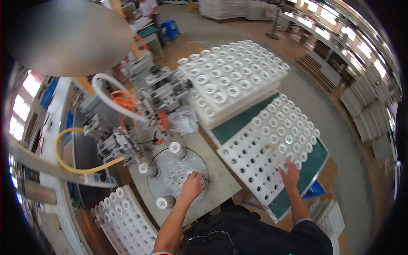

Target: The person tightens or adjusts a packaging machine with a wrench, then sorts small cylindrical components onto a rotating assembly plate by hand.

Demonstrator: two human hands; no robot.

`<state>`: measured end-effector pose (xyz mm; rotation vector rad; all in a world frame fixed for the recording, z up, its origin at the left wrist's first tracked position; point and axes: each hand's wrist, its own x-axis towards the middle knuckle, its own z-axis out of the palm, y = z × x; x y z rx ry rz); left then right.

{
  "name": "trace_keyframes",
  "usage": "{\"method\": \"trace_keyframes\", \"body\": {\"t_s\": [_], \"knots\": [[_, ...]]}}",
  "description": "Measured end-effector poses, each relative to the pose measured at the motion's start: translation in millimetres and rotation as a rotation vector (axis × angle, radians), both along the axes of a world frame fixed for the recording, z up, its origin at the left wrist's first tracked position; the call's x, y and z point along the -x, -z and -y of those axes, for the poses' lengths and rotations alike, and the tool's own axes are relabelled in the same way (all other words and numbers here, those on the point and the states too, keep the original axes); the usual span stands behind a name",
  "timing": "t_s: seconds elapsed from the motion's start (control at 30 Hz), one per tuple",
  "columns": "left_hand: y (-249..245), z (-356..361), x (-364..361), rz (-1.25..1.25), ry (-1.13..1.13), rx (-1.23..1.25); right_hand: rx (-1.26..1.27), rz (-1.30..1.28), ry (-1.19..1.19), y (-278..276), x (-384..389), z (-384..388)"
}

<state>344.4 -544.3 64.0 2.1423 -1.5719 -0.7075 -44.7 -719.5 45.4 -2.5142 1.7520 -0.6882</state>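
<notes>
My left hand (pixel 193 185) is closed at the right side of a round metal turntable (pixel 172 191), next to a holder there. The fingers hide what they grip. White cylindrical parts with round, patterned tops stand around the turntable: one at the back (pixel 175 148), one at the left (pixel 145 168) and one at the front (pixel 162 203). My right hand (pixel 290 175) is over a white perforated tray (pixel 245 158), thumb and fingers apart. Its fingertips are close to a white round-topped part (pixel 290 156) in the tray's filled rows.
Stacked white trays (pixel 238 108) full of similar parts stand behind on the green surface (pixel 227 127). Another tray (pixel 127 227) is at lower left. Metal machinery (pixel 119 146) with a yellow hose (pixel 63 153) borders the turntable. A person (pixel 148 9) is in the background near a blue stool (pixel 170 28).
</notes>
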Motion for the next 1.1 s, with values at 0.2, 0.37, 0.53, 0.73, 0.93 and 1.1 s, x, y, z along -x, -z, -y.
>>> {"method": "trace_keyframes", "body": {"t_s": [0.2,0.37,0.53,0.73,0.93,1.1], "knots": [[-21.1,-53.3,-12.9,0.082,-0.26,0.196,-0.301,0.39,-0.342,-23.0,-138.5,-57.9],[-27.7,-82.7,-15.6,0.023,-0.364,-0.016,-0.39,0.146,-0.756,-19.1,-258.5,-94.8],[-31.2,-101.6,-22.2,0.002,-0.549,0.145,-0.168,0.014,-0.919,25.1,-276.1,-109.3],[-47.3,-81.3,-30.8,-0.048,-0.591,0.161,-0.292,0.065,-0.824,11.4,-256.2,-127.0],[-36.2,-24.3,-19.8,-0.03,-0.469,0.177,-0.663,0.402,-0.507,13.6,-235.1,-94.6],[0.8,1.3,1.3,0.263,-0.078,-0.06,-0.692,0.562,-0.435,4.6,-268.8,-70.2]]}}
